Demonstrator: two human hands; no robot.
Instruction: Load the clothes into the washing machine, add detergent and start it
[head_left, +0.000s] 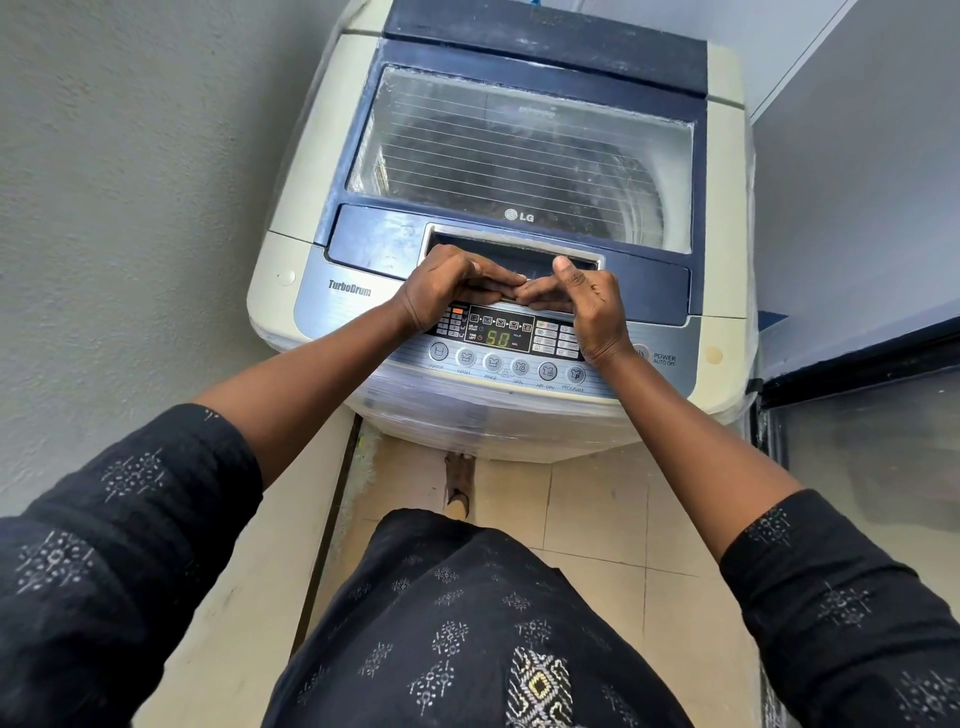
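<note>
A cream and blue top-loading washing machine stands in front of me with its glass lid down. Dark contents show dimly through the glass. My left hand and my right hand meet at the lid's front lip, just below the handle recess. Their fingers lie flat along the lip, tip to tip, and my right thumb points up. Under my wrists the control panel is lit and its display reads 50. A row of round buttons runs below it.
A grey wall is close on the left and a white wall on the right. A dark glass door stands at the right. Beige floor tiles and my foot lie below the machine. The power button is at the panel's right.
</note>
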